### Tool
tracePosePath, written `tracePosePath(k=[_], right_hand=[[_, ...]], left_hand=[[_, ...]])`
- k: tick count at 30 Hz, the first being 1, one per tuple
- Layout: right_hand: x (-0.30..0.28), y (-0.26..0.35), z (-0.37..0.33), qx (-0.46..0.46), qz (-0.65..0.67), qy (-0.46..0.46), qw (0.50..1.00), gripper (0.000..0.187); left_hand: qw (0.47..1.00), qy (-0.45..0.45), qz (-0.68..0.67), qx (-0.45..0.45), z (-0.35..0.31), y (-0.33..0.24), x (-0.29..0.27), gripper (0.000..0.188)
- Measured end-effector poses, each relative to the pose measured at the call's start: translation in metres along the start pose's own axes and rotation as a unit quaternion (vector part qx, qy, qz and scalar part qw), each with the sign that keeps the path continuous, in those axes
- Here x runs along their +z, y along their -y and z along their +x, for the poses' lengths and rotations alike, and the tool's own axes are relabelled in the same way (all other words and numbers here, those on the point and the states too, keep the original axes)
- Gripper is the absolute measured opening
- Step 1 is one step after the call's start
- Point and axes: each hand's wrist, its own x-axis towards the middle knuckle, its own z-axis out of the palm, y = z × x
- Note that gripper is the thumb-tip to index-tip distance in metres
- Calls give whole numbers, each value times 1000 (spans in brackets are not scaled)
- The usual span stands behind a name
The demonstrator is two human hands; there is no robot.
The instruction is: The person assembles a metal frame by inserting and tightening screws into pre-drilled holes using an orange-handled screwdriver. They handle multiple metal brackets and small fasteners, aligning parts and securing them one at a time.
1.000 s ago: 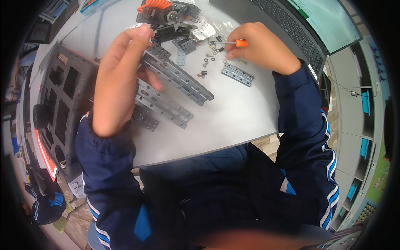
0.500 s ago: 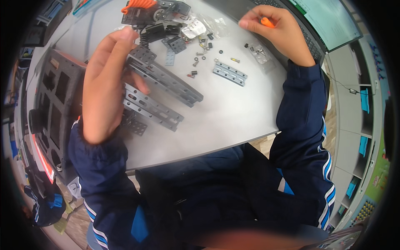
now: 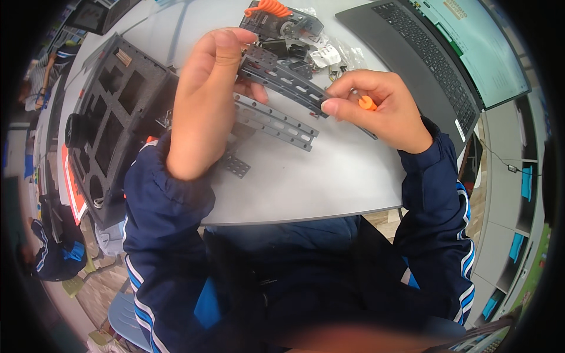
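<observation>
My left hand (image 3: pixel 206 106) is closed on the near-left end of a grey perforated metal channel (image 3: pixel 285 82). A small holed plate (image 3: pixel 261 56) sits on that end. At the channel's other end, my right hand (image 3: pixel 385 112) pinches the tip between thumb and forefinger. An orange-ended tool (image 3: pixel 367 103) is tucked in the same hand; its kind is hard to make out. Below runs a second slotted channel (image 3: pixel 279 125), with a dark holed plate (image 3: pixel 236 167) beneath it. Whether these parts are joined is hidden by my left hand.
Behind the hands lie a dark motor-like unit with an orange coiled cord (image 3: pixel 269 7) and clear plastic bags (image 3: pixel 347 53). An open laptop (image 3: pixel 412 53) stands at right, a foam-lined case (image 3: pixel 112 117) at left. The table's front edge (image 3: pixel 306 220) curves before me.
My right hand has come down and left from beside the laptop to the channel's far end. The view has shifted, while my left hand keeps its hold on the channel.
</observation>
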Motion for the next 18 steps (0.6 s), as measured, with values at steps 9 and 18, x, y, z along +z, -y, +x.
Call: tracePosePath(k=[9,18], right_hand=[[-13,-12,0,22,99,-86,991,18],[5,-7,-6,145,310,39,939,22]], left_hand=[[986,156,-42,40,5,-10,-12,72],[940,248,56,226,7,0,-2,53]])
